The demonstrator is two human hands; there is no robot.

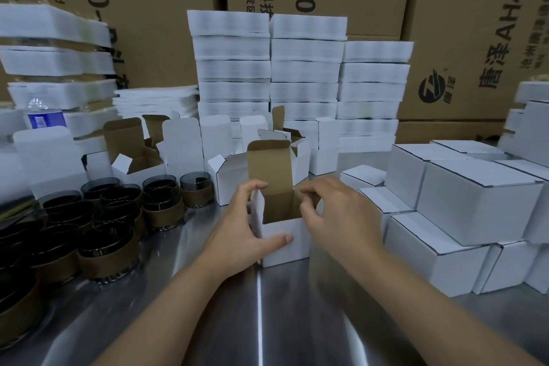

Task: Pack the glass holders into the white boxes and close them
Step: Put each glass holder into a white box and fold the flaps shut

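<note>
Steel table (276,324), white cardboard box (285,255)

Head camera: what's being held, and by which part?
Both hold the open white box. Grip of the left hand: its left side, thumb on the front wall. Grip of the right hand: pinching the right flap.

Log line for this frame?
phase: box prep | left hand: grips small open white cardboard box | right hand: pinches its right flap | dark brown-sleeved glass holders: unpacked, at left
</note>
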